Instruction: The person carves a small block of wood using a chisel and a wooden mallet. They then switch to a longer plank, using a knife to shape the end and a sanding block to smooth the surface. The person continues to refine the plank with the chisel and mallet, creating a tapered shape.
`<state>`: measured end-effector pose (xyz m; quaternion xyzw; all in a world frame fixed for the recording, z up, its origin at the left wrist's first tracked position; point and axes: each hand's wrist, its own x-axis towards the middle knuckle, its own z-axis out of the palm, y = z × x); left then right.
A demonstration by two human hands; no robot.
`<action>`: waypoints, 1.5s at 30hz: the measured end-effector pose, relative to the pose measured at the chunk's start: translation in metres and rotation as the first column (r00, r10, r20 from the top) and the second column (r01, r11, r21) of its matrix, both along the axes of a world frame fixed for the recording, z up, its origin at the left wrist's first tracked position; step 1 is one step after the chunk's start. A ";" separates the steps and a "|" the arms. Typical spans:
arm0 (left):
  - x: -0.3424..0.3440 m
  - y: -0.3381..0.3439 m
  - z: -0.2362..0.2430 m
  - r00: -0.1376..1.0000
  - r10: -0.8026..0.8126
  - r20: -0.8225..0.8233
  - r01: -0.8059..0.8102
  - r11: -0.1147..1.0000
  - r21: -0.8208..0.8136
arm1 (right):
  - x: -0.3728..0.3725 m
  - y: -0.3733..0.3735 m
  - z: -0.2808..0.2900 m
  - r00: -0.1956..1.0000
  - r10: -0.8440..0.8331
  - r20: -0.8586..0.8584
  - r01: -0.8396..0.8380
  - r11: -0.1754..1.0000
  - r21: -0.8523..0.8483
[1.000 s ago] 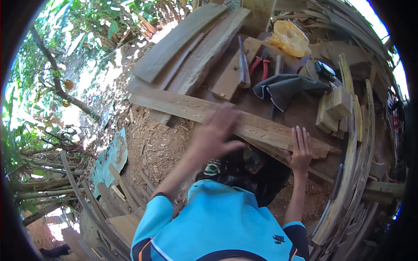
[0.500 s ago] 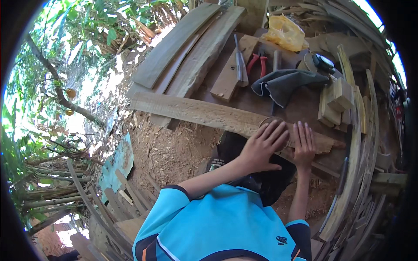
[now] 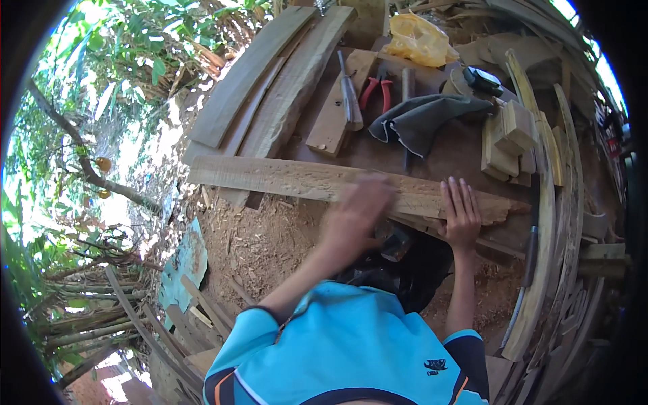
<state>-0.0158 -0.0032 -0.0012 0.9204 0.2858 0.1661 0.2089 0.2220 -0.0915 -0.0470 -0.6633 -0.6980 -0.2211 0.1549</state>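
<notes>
A long rough plank [image 3: 263, 173] with a splintered right end lies crosswise along the bench's near edge. My left hand [image 3: 358, 212] is over its middle, smeared by motion; whether it holds anything is unclear. My right hand [image 3: 460, 219] rests flat toward the plank's right end, fingers stretched out across the top. Beyond lie a dark grey cloth [image 3: 425, 119], red-handled pliers [image 3: 385, 94], a metal tool [image 3: 349, 98] on a wooden block [image 3: 322, 135] and a cylindrical bar [image 3: 408, 83]. Below the plank, dark material [image 3: 422, 277] shows above my blue shirt.
Boards [image 3: 250, 81] lie at the back left, a yellow plastic bag [image 3: 415, 37] at the back. Stacked blocks [image 3: 509, 135], long strips [image 3: 547, 270] and a dark-handled tool [image 3: 530, 253] line the right. Left are wood-chip-strewn ground [image 3: 250, 236], a rusty sheet [image 3: 182, 263] and plants [image 3: 81, 142].
My left hand went right along the plank to beside my right hand, then moved back left. My right hand stays near the right end. The view has shifted slightly.
</notes>
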 end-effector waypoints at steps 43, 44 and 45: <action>-0.036 0.126 -0.004 0.947 0.208 0.243 -0.201 0.978 -0.052 | -0.004 -0.011 0.017 0.962 -0.075 -0.263 0.050 0.994 -0.100; -0.035 0.126 -0.003 0.948 0.206 0.244 -0.198 0.978 -0.057 | -0.005 -0.010 0.022 0.954 -0.054 -0.296 0.025 0.995 -0.100; -0.032 0.124 -0.002 0.947 0.208 0.244 -0.199 0.978 -0.062 | -0.005 -0.012 0.027 0.946 -0.057 -0.319 0.024 0.994 -0.107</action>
